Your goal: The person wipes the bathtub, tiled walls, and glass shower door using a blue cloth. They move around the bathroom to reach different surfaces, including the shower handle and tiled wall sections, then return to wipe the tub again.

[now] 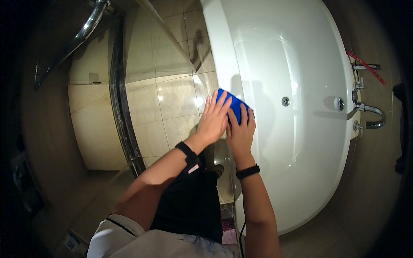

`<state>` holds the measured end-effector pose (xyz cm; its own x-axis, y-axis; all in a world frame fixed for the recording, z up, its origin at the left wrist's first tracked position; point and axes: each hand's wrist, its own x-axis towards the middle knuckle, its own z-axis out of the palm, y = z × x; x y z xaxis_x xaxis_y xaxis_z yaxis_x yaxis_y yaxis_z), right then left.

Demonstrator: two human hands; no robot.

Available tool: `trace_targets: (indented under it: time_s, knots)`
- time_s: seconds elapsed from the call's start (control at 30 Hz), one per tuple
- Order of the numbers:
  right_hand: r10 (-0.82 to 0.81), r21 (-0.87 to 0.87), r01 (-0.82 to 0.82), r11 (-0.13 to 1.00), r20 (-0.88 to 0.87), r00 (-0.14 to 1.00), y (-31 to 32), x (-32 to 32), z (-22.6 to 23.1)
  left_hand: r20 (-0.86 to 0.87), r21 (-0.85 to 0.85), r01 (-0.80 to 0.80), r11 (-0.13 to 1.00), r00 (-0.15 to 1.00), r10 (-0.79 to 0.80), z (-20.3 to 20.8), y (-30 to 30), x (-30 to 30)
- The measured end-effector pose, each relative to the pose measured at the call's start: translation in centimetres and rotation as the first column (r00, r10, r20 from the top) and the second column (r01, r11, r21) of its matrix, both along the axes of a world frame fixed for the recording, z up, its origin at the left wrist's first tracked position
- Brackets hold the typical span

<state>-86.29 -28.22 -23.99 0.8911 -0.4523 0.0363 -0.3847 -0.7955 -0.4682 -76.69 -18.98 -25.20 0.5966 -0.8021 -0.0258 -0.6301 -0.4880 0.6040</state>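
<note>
A flat, smooth blue pad point(235, 107) with a thin dark edge is at the near rim of the white bathtub point(269, 172). Its exact kind is unclear. My left hand point(214, 121) holds the pad's left side, fingers laid over it. Close beside it, my right hand point(241, 132) grips the lower right part, its fingertips on the blue face. Both thumbs are partly hidden, and so is the pad's underside. A black band point(188, 155) circles my left wrist and another black band point(248, 172) my right.
The tub has a drain point(285, 101) in its floor. At its far side stand a curved chrome spout point(377, 122), handles and a red strip point(365, 67). To the left are a tiled floor point(148, 105), a clear glass panel, a dark sill point(121, 103) and a chrome bar point(88, 28).
</note>
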Motion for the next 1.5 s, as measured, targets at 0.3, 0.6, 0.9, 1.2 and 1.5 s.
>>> trace_targets:
  time_s: [0.3,0.6,0.9,1.2,1.5]
  knots:
    - [-0.045,0.054,0.048,0.997,-0.043,0.998,1.1,-2.7,1.0,-0.032,0.029,0.099,0.995,0.995,-0.099,0.4,0.8,-1.9]
    - [-0.011,-0.024,0.012,1.0,0.041,0.999,-1.4,5.3,-0.5,0.052,-0.03,-0.058,0.998,0.997,0.059,-0.2,-1.9,4.7]
    - [0.01,0.031,-0.009,0.999,-0.043,0.999,0.5,-2.3,1.1,-0.067,0.052,0.023,0.998,0.998,-0.019,1.0,0.7,-2.1]
    - [0.099,0.051,-0.102,0.993,0.061,0.993,-2.9,2.7,0.3,0.006,0.031,-0.164,0.986,0.986,0.164,0.3,-2.2,1.1]
    - [0.112,0.099,-0.115,0.988,0.033,0.993,-2.2,0.3,0.5,-0.064,-0.054,-0.143,0.988,0.988,0.139,0.6,-1.0,-1.3]
